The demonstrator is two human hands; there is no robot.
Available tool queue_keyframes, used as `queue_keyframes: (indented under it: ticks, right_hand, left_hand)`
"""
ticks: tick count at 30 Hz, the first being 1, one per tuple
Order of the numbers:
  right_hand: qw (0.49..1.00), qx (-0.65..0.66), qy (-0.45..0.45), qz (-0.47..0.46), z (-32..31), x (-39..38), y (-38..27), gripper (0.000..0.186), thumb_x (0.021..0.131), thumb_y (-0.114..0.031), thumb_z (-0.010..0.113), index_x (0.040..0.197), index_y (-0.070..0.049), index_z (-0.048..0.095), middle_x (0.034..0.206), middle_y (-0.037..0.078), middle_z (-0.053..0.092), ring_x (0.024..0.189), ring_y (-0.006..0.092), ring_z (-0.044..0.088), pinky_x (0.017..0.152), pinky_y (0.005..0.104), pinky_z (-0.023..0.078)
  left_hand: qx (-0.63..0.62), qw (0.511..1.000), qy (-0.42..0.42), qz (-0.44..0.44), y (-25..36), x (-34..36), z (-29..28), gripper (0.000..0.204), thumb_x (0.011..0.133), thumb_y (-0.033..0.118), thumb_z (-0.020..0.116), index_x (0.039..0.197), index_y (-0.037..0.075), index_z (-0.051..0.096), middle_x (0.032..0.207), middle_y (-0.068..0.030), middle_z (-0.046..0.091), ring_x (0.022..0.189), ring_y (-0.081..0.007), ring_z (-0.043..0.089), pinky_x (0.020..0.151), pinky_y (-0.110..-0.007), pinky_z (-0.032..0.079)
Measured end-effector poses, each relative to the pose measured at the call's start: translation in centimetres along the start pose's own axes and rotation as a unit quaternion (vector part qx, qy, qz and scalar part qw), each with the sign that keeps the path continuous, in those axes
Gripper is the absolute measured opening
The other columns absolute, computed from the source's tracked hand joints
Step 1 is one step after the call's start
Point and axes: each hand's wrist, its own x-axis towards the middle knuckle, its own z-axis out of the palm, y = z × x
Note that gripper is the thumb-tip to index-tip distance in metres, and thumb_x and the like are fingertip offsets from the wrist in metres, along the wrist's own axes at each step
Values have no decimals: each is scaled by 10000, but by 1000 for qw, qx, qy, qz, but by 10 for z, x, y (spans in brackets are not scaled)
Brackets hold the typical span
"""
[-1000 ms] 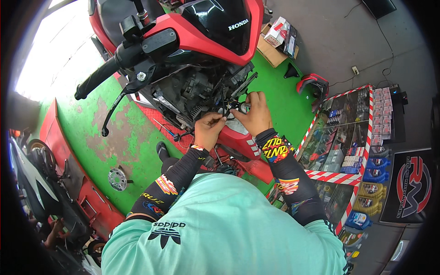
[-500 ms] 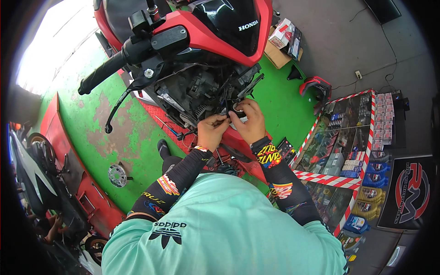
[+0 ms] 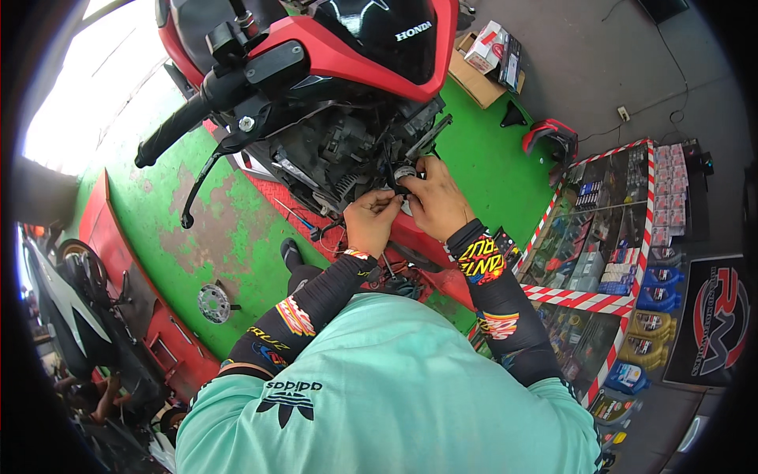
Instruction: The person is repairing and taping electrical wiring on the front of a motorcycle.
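Both my hands are at the opened front of a red and black motorcycle, below its handlebar and front fairing. My left hand pinches something small between thumb and fingertips, too small to name. Close beside it, my right hand has its fingers curled around a dark part next to the steering area; what it grips is partly hidden by the fingers. Behind the hands lie bare engine-bay parts and wiring. The black handlebar grip and brake lever stick out to the left.
A brake disc lies on the green floor at left, near a red ramp. Another motorcycle stands farther left. To the right are a glass display case, oil bottles, a red fairing piece and cardboard boxes.
The view has shifted slightly, so the motorcycle sits a little higher and further left. Both hands stay close together at the same spot, with small finger shifts.
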Motion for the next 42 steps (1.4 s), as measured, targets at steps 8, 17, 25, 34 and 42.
queue_keyframes:
  ticks: [8, 17, 25, 34, 42]
  right_hand:
    - [997, 62, 48, -15, 39, -9, 36, 290, 844, -30, 634, 1126, -38, 699, 1153, 158, 647, 1121, 386, 629, 947, 472, 529]
    - [965, 244, 97, -13, 53, -7, 29, 423, 845, -195, 697, 1214, -1, 625, 1234, 222, 625, 1155, 432, 617, 982, 454, 520]
    - [950, 304, 57, -37, 57, -4, 43, 466, 800, -151, 713, 1225, 4, 604, 1207, 232, 637, 1171, 430, 610, 1015, 459, 497]
    - [936, 348, 60, 11, 63, -11, 40, 570, 801, -123, 710, 1338, -57, 531, 1274, 193, 647, 1207, 411, 617, 995, 452, 512]
    - [953, 155, 260, 10, 79, -55, 2, 542, 773, -176, 757, 1270, -101, 555, 1186, 140, 611, 1129, 355, 595, 983, 483, 455]
  left_hand:
    - [-7, 998, -33, -46, 17, 0, -3, 96, 939, 13, 748, 990, -34, 683, 852, -58, 739, 757, -76, 682, 618, -210, 498]
    - [-19, 991, -130, -12, 16, 2, -16, 245, 1015, -37, 567, 1140, 39, 371, 1084, -155, 722, 932, -187, 738, 813, -280, 615]
    - [448, 860, -132, 205, 74, 3, -33, 556, 882, 64, 719, 1377, 19, 470, 1190, -169, 636, 1013, -266, 681, 834, -346, 546]
    - [486, 824, -188, 224, 66, 12, -45, 343, 805, 209, 869, 985, -19, 686, 1256, -184, 613, 1089, -355, 655, 896, -421, 541]
    - [464, 834, -201, 221, 67, -1, -60, 364, 796, 231, 893, 845, 6, 611, 1105, -166, 727, 952, -279, 708, 824, -369, 546]
